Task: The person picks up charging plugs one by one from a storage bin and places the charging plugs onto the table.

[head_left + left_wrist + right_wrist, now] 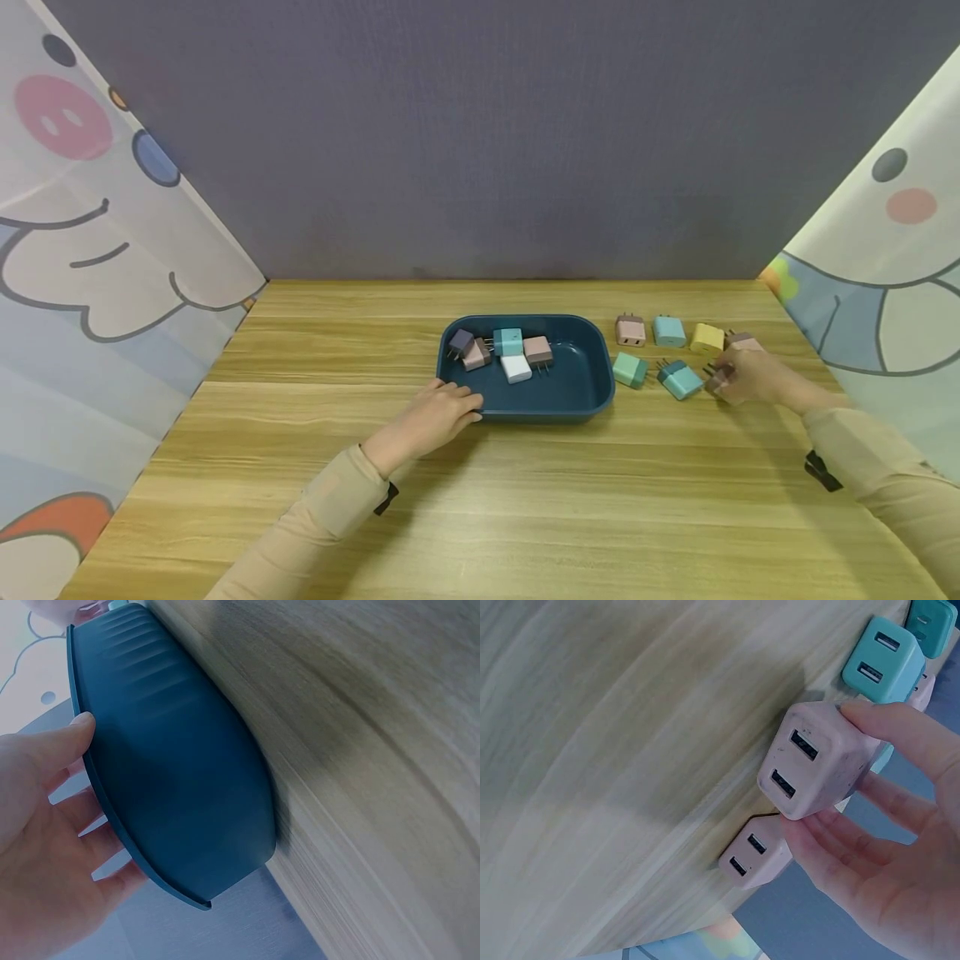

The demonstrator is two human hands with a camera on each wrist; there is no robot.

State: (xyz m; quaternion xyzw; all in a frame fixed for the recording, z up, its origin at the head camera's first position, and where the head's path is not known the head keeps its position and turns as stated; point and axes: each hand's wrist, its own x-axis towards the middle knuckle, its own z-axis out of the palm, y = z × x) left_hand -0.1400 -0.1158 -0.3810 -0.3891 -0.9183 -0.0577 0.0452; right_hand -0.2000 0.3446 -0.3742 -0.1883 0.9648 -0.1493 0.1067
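Observation:
A dark blue plastic bin stands mid-table with several USB charger plugs inside: a dark purple plug, a light blue one, a white one and two pink ones. At its near left corner my left hand grips the rim, thumb on the outer wall and fingers over the edge. Far to the right, my right hand pinches a pink two-port charger plug between thumb and fingers. Another pink plug lies just beside it, partly covered by the hand in the head view.
Between bin and right hand lie more plugs on the wooden table: a pink one, a light blue one, a yellow one, a green one and a teal one. A grey partition rises behind.

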